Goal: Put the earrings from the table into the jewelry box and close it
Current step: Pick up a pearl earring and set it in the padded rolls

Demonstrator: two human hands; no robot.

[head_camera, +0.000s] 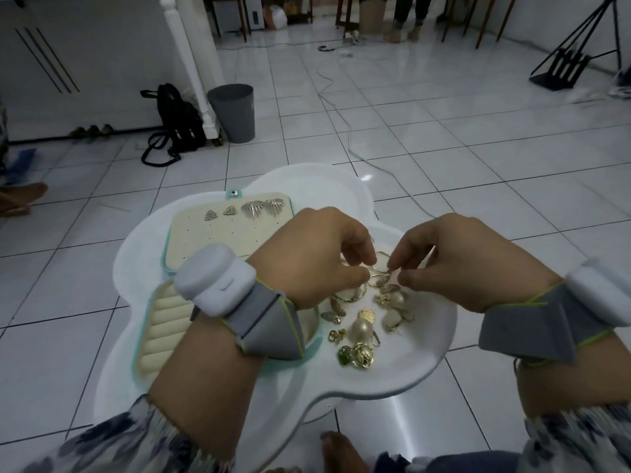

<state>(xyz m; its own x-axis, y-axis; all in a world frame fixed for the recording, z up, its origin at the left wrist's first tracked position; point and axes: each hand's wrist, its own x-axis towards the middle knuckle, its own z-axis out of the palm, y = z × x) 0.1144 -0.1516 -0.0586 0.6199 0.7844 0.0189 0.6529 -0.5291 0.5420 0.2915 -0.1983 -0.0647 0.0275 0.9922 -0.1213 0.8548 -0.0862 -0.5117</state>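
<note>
left hand (pixel 317 257) grip: pinches gold hoop earring (pixel 379 275) | right hand (pixel 467 261) grip: pinches same hoop | risk: tiny hoop may slip, fall into earring pile (pixel 362 322) under both grips

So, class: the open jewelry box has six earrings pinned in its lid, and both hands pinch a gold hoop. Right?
Not six: the head view shows four earrings pinned in the jewelry box lid. The left hand and right hand do pinch a gold hoop.
</note>
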